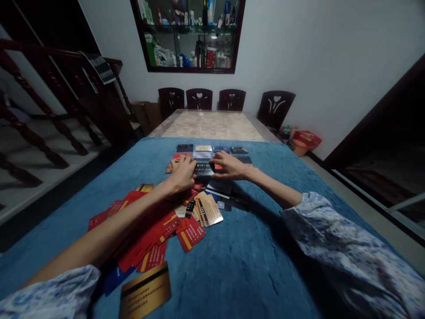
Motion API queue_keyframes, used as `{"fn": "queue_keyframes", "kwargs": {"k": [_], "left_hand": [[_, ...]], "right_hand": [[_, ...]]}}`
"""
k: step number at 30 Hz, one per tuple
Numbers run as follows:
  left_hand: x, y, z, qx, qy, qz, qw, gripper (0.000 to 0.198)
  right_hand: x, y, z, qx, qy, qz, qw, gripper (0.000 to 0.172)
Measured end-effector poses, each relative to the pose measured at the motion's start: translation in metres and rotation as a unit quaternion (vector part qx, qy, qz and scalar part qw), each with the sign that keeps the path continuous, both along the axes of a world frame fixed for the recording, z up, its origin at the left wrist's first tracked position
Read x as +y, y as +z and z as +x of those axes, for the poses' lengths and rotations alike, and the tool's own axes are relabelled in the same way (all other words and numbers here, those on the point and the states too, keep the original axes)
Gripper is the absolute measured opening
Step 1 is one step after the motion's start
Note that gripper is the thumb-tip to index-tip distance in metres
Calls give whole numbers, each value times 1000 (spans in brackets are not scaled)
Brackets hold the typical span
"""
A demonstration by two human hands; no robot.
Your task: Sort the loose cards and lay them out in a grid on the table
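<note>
Between my two hands lies a dark card (203, 169) with light print, in rows of cards on the blue cloth. My left hand (182, 173) has its bent fingers pressed together at the dark card's left edge, over a red card (182, 156). At the card's right edge is my right hand (229, 165), thumb and fingers closed on it. A silvery card (202, 155) sits just beyond, and a pale yellow card (203, 148) is in the far row. Nearer me spreads a loose pile of red cards (146, 235), with gold striped cards (209, 209) at its right.
A blue cloth (252, 266) covers the near part of the table (212, 124). One gold card (146, 292) lies at the near left. Dark chairs (199, 98) stand at the far end, and a red bag (307, 138) is on the right.
</note>
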State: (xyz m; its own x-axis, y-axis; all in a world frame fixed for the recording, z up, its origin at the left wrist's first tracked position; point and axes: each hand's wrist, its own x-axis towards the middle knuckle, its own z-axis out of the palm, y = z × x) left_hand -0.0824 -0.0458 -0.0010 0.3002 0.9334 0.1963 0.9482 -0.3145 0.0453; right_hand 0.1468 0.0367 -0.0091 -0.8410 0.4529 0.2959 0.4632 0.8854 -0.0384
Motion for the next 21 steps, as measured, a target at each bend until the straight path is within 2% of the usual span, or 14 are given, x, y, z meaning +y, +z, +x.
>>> {"fn": "queue_keyframes", "kwargs": {"k": [5, 11, 21], "left_hand": [[4, 5, -9, 11, 8, -12, 1000, 45], [13, 7, -19, 7, 15, -11, 1000, 44], [36, 9, -36, 4, 29, -19, 999, 48]], "right_hand": [[10, 1, -13, -3, 10, -5, 1000, 54], [24, 2, -27, -10, 10, 0, 1000, 49], [39, 11, -47, -27, 1, -14, 1000, 49]]}}
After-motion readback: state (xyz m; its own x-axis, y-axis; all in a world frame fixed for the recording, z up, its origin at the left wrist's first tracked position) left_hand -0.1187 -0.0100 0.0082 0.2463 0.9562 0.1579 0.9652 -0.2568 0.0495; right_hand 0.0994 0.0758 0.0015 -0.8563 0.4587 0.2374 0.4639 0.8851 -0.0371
